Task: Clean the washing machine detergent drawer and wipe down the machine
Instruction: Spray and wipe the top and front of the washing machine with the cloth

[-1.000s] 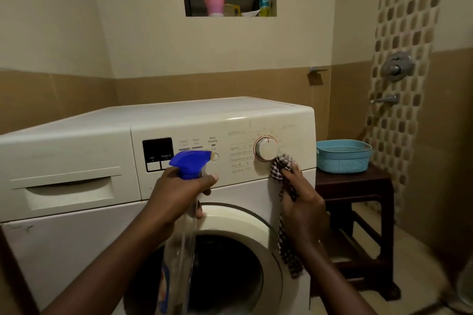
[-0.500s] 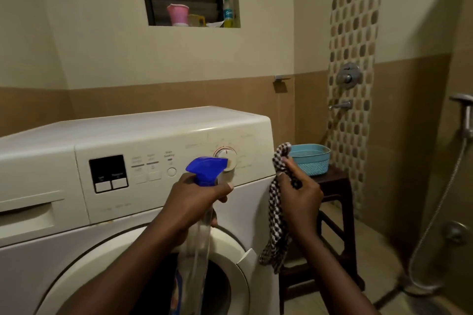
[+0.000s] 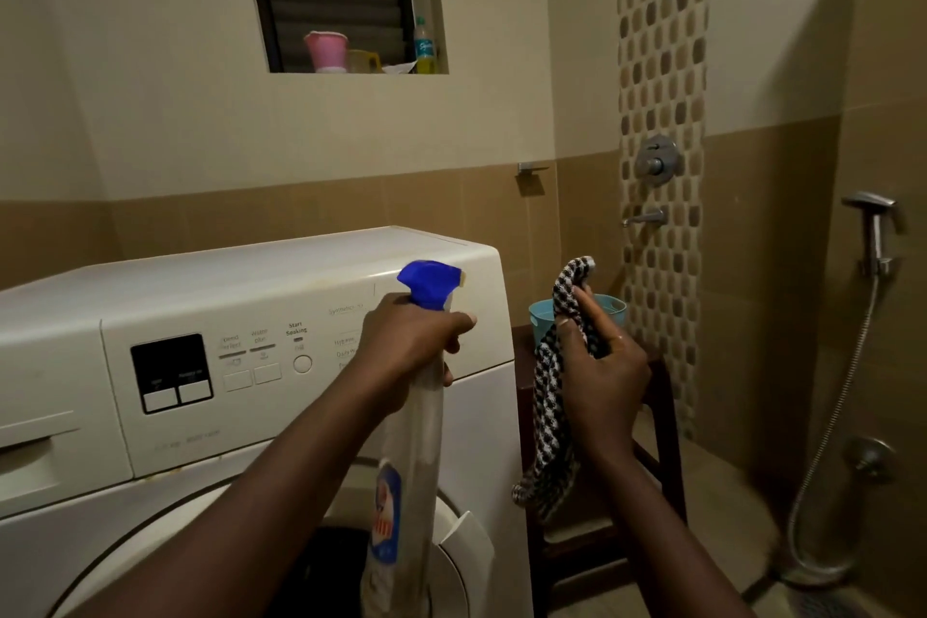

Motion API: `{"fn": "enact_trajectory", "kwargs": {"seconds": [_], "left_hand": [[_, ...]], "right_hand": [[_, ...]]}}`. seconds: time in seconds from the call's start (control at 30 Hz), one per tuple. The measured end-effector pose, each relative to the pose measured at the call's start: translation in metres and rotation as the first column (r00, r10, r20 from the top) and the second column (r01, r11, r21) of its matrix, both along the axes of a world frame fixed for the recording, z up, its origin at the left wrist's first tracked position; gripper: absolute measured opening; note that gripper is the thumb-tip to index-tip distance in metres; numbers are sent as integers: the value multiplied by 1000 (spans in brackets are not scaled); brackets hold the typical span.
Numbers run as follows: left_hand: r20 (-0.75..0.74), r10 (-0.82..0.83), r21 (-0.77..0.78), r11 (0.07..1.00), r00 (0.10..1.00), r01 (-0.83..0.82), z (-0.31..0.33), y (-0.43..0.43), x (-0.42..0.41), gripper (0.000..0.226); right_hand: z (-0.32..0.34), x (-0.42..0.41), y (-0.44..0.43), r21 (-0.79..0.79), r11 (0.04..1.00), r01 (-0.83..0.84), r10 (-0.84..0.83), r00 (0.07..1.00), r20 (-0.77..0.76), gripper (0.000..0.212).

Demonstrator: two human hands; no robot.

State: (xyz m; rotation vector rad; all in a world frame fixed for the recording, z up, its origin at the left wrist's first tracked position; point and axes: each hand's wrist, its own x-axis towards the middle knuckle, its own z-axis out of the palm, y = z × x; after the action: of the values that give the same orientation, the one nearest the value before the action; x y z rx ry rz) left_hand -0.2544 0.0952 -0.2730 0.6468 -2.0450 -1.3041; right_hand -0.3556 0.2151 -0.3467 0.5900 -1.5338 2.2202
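A white front-loading washing machine (image 3: pixel 251 286) fills the left half of the view. Its detergent drawer (image 3: pixel 30 457) sits shut at the far left edge. My left hand (image 3: pixel 406 346) grips a clear spray bottle (image 3: pixel 416 442) with a blue trigger head, held in front of the control panel's right end and hiding the dial. My right hand (image 3: pixel 602 376) holds a black-and-white checked cloth (image 3: pixel 547 422) in the air just past the machine's right side, off the machine. The cloth hangs down from my fingers.
A dark wooden stool (image 3: pixel 657 462) stands right of the machine with a light blue basket (image 3: pixel 542 314) on it. A tap (image 3: pixel 644 217), a shower valve and a hand sprayer (image 3: pixel 875 226) with hose are on the right walls. A window ledge holds a pink cup (image 3: pixel 326 50) and a bottle.
My right hand has lifted the cloth off the panel by the dial and moved it right, past the machine's edge. The bottle moved right along the panel. My view has swung right.
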Motion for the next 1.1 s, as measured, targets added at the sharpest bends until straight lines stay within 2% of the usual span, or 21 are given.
{"fn": "enact_trajectory", "kwargs": {"seconds": [0.2, 0.37, 0.53, 0.6, 0.7, 0.77, 0.83, 0.9, 1.0, 1.1], "left_hand": [[-6, 31, 13, 999, 999, -31, -14, -10, 7, 40], [-48, 38, 36, 999, 998, -37, -22, -14, 30, 38], [-67, 21, 44, 999, 998, -18, -23, -26, 56, 31], [-64, 27, 23, 999, 998, -26, -23, -28, 64, 27], [-59, 35, 19, 999, 998, -34, -23, -32, 73, 26], [-75, 43, 32, 999, 996, -41, -21, -34, 78, 25], [-85, 52, 33, 998, 995, -49, -20, -34, 80, 24], [-91, 53, 36, 998, 994, -50, -18, -34, 84, 24], [-99, 32, 32, 999, 995, -29, -14, -34, 91, 27], [-102, 23, 22, 1000, 994, -21, -12, -34, 96, 28]], "right_hand": [[-4, -10, -12, 22, 1000, 9, -9, 1000, -15, 38], [-46, -12, -66, 181, 983, 40, -33, 999, -41, 43], [-54, -6, -101, 113, 983, 146, -148, 989, 7, 42], [-38, -9, -109, 112, 979, 173, -167, 984, -65, 44], [-1, -12, -121, 160, 964, 212, -161, 945, -285, 49], [16, -5, -126, 247, 945, 217, -69, 865, -497, 53], [13, 1, -128, 332, 919, 212, 53, 768, -638, 54], [-4, 0, -121, 369, 900, 231, 97, 720, -687, 51], [-43, -11, -104, 362, 889, 281, 64, 707, -705, 52], [-55, -33, -96, 328, 896, 298, -48, 801, -597, 65]]}}
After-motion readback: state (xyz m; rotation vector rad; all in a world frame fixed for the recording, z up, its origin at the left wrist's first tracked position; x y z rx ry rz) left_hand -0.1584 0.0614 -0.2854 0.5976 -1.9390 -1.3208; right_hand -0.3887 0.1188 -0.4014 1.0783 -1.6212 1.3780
